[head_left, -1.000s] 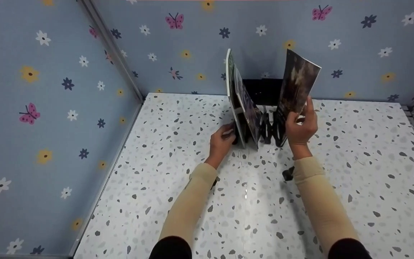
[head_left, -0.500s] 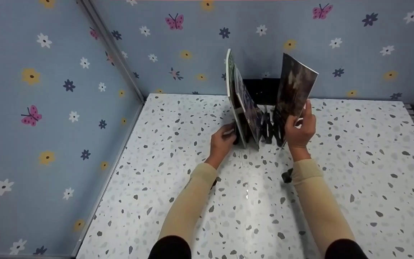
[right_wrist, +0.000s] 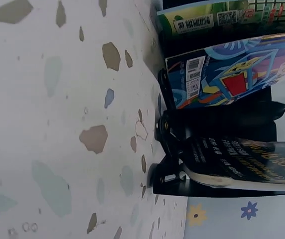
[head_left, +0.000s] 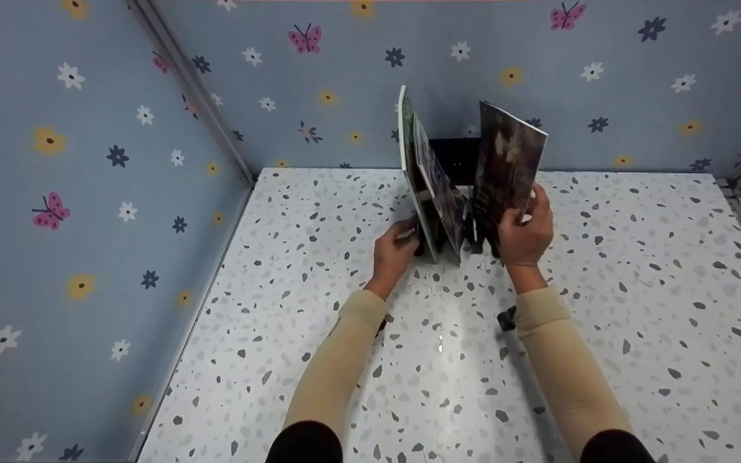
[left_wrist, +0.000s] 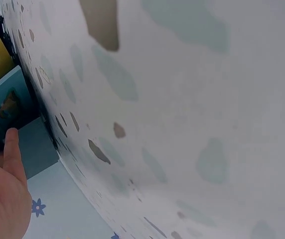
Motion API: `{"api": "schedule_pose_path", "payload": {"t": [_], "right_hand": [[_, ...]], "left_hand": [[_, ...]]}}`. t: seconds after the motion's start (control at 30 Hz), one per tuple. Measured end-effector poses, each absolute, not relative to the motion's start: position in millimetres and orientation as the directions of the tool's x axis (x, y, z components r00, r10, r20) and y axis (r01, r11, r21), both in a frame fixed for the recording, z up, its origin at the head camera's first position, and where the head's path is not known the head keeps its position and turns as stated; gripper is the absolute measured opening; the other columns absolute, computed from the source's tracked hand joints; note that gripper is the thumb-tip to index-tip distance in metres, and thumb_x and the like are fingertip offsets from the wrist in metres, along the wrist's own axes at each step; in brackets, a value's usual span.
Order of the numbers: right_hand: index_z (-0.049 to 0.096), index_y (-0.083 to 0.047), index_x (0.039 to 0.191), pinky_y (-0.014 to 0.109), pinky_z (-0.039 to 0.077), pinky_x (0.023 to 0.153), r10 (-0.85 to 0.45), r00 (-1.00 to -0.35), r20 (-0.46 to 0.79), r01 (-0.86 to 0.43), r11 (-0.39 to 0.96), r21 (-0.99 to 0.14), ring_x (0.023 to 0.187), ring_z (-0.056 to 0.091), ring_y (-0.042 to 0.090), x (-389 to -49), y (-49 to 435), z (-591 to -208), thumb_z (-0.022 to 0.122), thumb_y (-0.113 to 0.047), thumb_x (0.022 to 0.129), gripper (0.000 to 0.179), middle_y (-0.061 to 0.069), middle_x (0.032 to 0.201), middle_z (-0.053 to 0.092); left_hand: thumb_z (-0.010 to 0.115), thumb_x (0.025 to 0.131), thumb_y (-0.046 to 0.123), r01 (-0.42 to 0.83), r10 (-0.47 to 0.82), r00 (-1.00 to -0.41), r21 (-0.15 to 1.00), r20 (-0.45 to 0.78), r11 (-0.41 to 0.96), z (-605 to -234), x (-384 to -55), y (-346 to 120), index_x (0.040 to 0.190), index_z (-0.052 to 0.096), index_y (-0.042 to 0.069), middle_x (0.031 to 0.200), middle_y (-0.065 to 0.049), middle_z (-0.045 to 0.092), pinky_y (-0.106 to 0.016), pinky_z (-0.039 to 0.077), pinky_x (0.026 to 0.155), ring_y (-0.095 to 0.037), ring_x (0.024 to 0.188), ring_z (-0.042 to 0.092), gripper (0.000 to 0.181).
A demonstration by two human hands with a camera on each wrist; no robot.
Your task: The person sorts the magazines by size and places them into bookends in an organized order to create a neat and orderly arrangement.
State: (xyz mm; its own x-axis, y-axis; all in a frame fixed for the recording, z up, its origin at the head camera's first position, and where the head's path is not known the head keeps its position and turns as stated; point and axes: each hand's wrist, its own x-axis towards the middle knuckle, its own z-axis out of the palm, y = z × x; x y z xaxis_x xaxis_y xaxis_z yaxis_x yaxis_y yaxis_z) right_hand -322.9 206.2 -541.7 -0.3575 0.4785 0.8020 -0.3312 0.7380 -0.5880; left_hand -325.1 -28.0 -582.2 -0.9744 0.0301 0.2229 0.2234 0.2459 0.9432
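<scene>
My right hand [head_left: 528, 235] grips a dark-covered book [head_left: 509, 154], with the thumb over its cover near the lower edge. This book stands tilted in a black folding book stand [right_wrist: 217, 117], whose linked joints show low in the right wrist view. At the stand's left end, my left hand [head_left: 393, 254] holds the black end piece; in the left wrist view one finger lies straight beside a teal book cover [left_wrist: 13, 94]. Two more upright books lean in the stand: a pale-edged green one [right_wrist: 207, 22] and a colourful blue one [right_wrist: 232, 74]. My right hand is out of the right wrist view.
The stand is on a white speckled tabletop [head_left: 319, 270], close to the blue flowered back wall [head_left: 357, 96]. Another flowered panel [head_left: 107, 225] rises on the left. A small black piece [head_left: 507, 318] sits by my right wrist.
My right hand has moved left with the dark book, and the stand's linked part has narrowed, with the gap to the other books smaller. My left hand has stayed nearly still.
</scene>
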Motion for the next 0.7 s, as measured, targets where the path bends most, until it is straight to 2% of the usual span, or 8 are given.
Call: {"api": "schedule_pose_path", "payload": {"t": [0.17, 0.3, 0.47, 0.57, 0.7], "right_hand": [[0.059, -0.006, 0.122, 0.043, 0.045, 0.062, 0.512, -0.404, 0.758, -0.312, 0.702, -0.640, 0.073, 0.062, 0.027, -313.3, 203.0, -535.7, 0.057, -0.001, 0.081, 0.041, 0.017, 0.090, 0.063], [0.058, -0.007, 0.122, 0.044, 0.045, 0.061, 0.536, -0.474, 0.698, -0.286, 0.656, -0.698, 0.077, 0.062, 0.027, -307.0, 202.6, -530.1, 0.057, -0.001, 0.084, 0.039, 0.018, 0.100, 0.059], [0.058, -0.004, 0.118, 0.041, 0.052, 0.069, 0.555, -0.545, 0.629, -0.263, 0.599, -0.757, 0.081, 0.064, 0.024, -302.6, 204.2, -524.0, 0.057, -0.001, 0.086, 0.032, 0.016, 0.107, 0.059], [0.059, -0.002, 0.115, 0.036, 0.053, 0.071, 0.554, -0.561, 0.615, -0.254, 0.592, -0.765, 0.083, 0.064, 0.023, -301.4, 205.2, -521.0, 0.056, -0.001, 0.087, 0.029, 0.016, 0.106, 0.060], [0.060, -0.001, 0.113, 0.033, 0.054, 0.071, 0.573, -0.553, 0.604, -0.241, 0.584, -0.775, 0.083, 0.065, 0.022, -300.7, 205.3, -518.9, 0.057, -0.001, 0.086, 0.027, 0.015, 0.105, 0.061]], "left_hand": [[0.063, 0.090, 0.009, 0.232, 0.031, -0.972, 0.937, 0.232, 0.261, -581.5, -326.0, -28.4, 0.122, 0.066, 0.013, 0.122, -0.007, 0.067, -0.025, 0.054, 0.087, -0.018, 0.105, 0.068, 0.033], [0.063, 0.089, 0.010, 0.212, 0.020, -0.977, 0.938, 0.214, 0.275, -579.2, -325.9, -28.4, 0.123, 0.066, 0.013, 0.122, -0.006, 0.067, -0.025, 0.054, 0.087, -0.019, 0.105, 0.068, 0.034], [0.064, 0.089, 0.012, 0.184, 0.009, -0.982, 0.940, 0.190, 0.288, -580.3, -326.8, -27.8, 0.122, 0.066, 0.015, 0.121, -0.005, 0.068, -0.025, 0.054, 0.088, -0.018, 0.105, 0.068, 0.033], [0.064, 0.090, 0.014, 0.177, 0.009, -0.983, 0.944, 0.182, 0.277, -582.6, -327.2, -27.3, 0.122, 0.066, 0.015, 0.122, -0.005, 0.068, -0.026, 0.054, 0.089, -0.018, 0.106, 0.068, 0.033], [0.064, 0.090, 0.014, 0.171, 0.004, -0.984, 0.949, 0.177, 0.266, -583.0, -326.2, -26.4, 0.123, 0.066, 0.016, 0.122, -0.005, 0.068, -0.027, 0.054, 0.088, -0.018, 0.106, 0.068, 0.033]]}}
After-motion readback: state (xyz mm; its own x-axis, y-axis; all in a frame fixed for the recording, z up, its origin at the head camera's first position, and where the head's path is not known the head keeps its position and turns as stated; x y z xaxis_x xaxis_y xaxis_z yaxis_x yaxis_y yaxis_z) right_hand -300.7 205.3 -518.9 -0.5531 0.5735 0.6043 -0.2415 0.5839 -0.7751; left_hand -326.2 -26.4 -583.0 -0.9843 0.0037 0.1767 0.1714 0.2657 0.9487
